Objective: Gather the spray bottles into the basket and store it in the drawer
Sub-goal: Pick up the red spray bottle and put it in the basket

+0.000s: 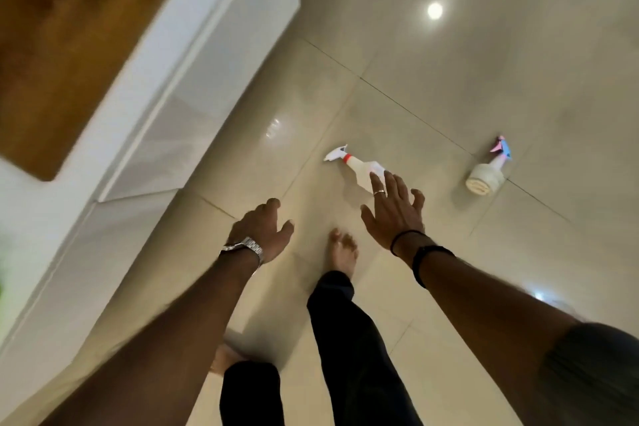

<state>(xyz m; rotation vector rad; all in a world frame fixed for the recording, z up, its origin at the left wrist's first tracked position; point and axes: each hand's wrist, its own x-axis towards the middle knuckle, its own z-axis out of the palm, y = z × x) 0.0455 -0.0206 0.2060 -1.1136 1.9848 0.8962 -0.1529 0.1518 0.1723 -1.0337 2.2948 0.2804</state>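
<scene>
A white spray bottle (pixel 358 168) with a red collar lies on its side on the tiled floor, nozzle pointing left. My right hand (pixel 392 209) hovers over its base end, fingers spread, holding nothing; it hides part of the bottle. A second bottle (pixel 485 176), pale with a pink and blue trigger, lies further right on the floor. My left hand (pixel 264 230), with a metal watch at the wrist, hangs lower left with fingers loosely curled and empty. No basket is in view.
A white cabinet (pixel 193 86) with a wooden top (pixel 69 38) runs along the left side. My bare feet and dark trouser legs (pixel 342 315) stand on the glossy tiles (pixel 484 62) below the hands.
</scene>
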